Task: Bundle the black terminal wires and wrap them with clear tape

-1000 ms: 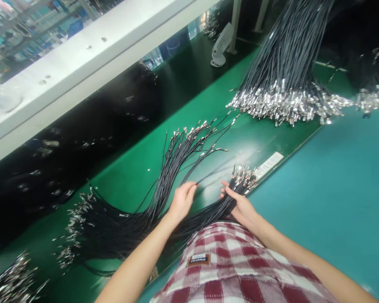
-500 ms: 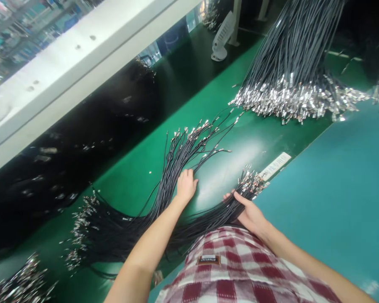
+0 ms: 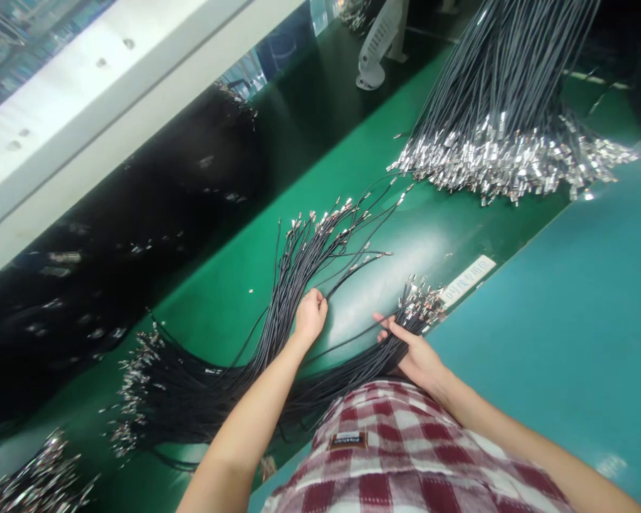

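My right hand is curled around a bundle of black wires just below their metal terminal ends, its index finger stretched out toward one wire that lies apart from the bundle. To the left, my left hand is closed in a pinch at the edge of a second, fanned-out bunch of black wires, on a wire running up and right. Copper and silver terminals tip that bunch. Both bunches run back into one thick pile, whose far ends also carry terminals.
A large hanging bundle of terminal-tipped wires lies at upper right. Another wire cluster sits at lower left. A white label strip is stuck near the green table edge. A white beam crosses the upper left, with dark wire heaps behind.
My left hand moved from the gap between the bunches up to the fanned-out bunch and closed there. My right hand kept its hold; a single wire now stands apart beside its index finger.
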Available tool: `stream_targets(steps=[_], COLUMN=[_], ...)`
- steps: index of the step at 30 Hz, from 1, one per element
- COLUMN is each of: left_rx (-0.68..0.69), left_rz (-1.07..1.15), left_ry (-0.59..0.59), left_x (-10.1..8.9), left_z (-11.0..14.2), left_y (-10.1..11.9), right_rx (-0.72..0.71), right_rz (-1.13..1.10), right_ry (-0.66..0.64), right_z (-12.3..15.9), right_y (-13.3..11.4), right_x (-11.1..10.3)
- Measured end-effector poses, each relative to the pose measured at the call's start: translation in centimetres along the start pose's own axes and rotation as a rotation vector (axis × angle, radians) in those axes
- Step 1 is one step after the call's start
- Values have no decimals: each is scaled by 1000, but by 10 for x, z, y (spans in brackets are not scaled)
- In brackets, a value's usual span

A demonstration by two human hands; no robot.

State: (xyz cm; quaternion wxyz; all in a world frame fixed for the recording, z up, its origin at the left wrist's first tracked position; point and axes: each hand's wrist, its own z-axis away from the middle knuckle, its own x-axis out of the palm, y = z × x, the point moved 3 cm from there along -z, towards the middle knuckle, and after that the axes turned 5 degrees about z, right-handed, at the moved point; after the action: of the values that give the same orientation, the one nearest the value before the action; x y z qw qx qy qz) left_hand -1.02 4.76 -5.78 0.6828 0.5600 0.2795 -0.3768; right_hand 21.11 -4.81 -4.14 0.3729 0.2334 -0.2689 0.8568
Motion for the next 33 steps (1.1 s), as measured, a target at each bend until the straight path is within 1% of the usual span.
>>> stream_targets(steps=[4, 7, 10, 13, 15, 17, 20, 22, 25, 28, 31, 33], left_rx=[27, 40, -30, -80, -71, -67, -78, -51, 3, -59, -121, -117], left_rz=[37, 1, -77, -90, -30, 53, 174, 254, 424, 643, 770, 797], left_ry=[-14, -13, 13, 1, 0, 32, 93, 93, 8, -126, -242, -276], left_x=[3, 4, 5, 7, 5, 1, -11, -20, -33, -40, -37, -30], left_z=[1, 1, -5, -12, -15, -16, -12, -7, 6, 32, 68, 90], left_y=[3, 7, 9, 7, 4, 0, -5, -4, 4, 21, 45, 61], right_rx=[-26, -49, -53, -47, -33, -30, -44, -39, -32, -46, -70, -113], right_rz=[15, 14, 10, 22, 15, 3, 10, 17, 19, 41, 88, 140], right_ry=[-35, -74, -69, -52, -50, -50, -33, -30, -51, -50, -75, -140], right_z=[-1, -2, -3, -3, -4, -4, -6, -6, -7, -4, 5, 13], right_y=[1, 1, 1, 0, 0, 1, 1, 2, 3, 2, -1, -3], right_x=[-2, -3, -2, -2, -3, -3, -5, -6, -5, -1, 10, 22])
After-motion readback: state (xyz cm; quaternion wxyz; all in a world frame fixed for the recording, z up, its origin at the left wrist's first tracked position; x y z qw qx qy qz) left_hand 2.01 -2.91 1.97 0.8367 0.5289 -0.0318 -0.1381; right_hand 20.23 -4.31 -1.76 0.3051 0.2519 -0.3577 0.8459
